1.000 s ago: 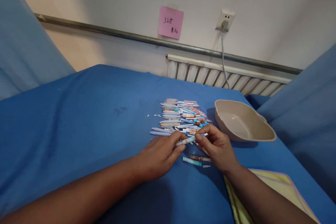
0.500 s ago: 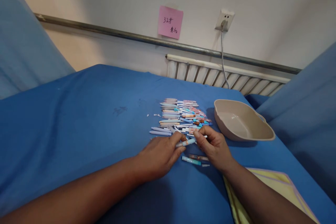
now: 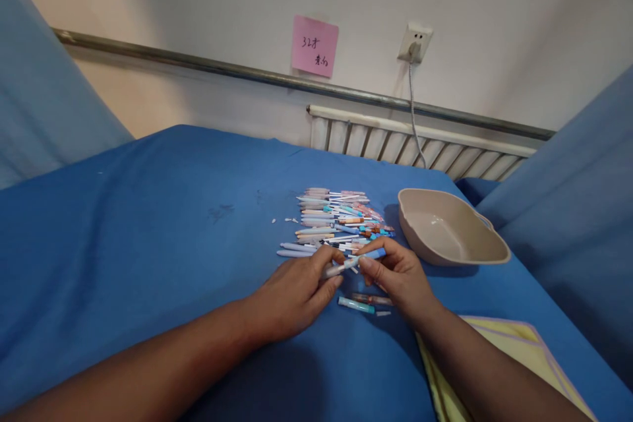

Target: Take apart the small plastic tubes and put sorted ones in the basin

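Both hands meet over a blue cloth-covered table. My left hand pinches one end of a slim white pen, and my right hand pinches its other end. Just beyond the fingers lies a pile of several pastel pens and pen parts. Two loose pen pieces, one teal and one brownish, lie on the cloth below my right hand.
A beige oval dish stands right of the pile. A yellow cloth lies by my right forearm. Behind are a wall rail, a radiator, a pink note and a socket with a plugged cable.
Both hands stay on the pen and have shifted slightly left and closer together. The view has tilted a little, so everything sits slightly lower and further left.
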The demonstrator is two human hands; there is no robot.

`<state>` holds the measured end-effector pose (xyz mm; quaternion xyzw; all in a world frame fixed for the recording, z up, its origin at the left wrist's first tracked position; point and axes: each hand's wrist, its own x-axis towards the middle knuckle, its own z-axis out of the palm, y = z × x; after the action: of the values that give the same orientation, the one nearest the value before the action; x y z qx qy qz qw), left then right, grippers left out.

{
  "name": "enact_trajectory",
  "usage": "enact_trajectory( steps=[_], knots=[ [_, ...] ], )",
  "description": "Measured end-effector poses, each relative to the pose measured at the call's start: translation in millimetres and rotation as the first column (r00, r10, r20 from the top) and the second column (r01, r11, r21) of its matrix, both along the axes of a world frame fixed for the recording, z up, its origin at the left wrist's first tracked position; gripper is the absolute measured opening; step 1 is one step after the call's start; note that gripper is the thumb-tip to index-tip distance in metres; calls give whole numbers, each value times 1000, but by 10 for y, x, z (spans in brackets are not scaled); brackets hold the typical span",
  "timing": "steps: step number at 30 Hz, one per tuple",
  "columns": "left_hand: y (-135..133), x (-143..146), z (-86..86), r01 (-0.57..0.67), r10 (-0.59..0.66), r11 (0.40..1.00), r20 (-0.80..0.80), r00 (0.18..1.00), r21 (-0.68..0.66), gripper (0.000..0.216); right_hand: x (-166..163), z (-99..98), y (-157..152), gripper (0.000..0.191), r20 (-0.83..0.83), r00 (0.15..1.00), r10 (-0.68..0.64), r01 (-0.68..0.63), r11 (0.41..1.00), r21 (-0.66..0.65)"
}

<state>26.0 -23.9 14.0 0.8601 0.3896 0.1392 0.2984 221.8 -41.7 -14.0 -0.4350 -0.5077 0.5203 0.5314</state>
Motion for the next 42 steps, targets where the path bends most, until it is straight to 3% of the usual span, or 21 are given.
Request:
enact_trajectory(
  steps=[17, 27, 42],
  knots=[
    [-4, 6, 20, -11, 12, 999, 37, 999, -34, 25, 25, -27, 6, 22, 21, 999, -41, 41, 999, 14],
    [-22, 1, 7, 10, -9, 1000, 37, 999, -27, 26, 12, -66, 11, 22, 54, 999, 0, -3, 999, 50],
    [-25, 14, 3, 16, -13, 999, 49, 999, -43, 25, -9, -84, -4, 22, -6, 994, 108, -108, 994, 2]
  ],
)
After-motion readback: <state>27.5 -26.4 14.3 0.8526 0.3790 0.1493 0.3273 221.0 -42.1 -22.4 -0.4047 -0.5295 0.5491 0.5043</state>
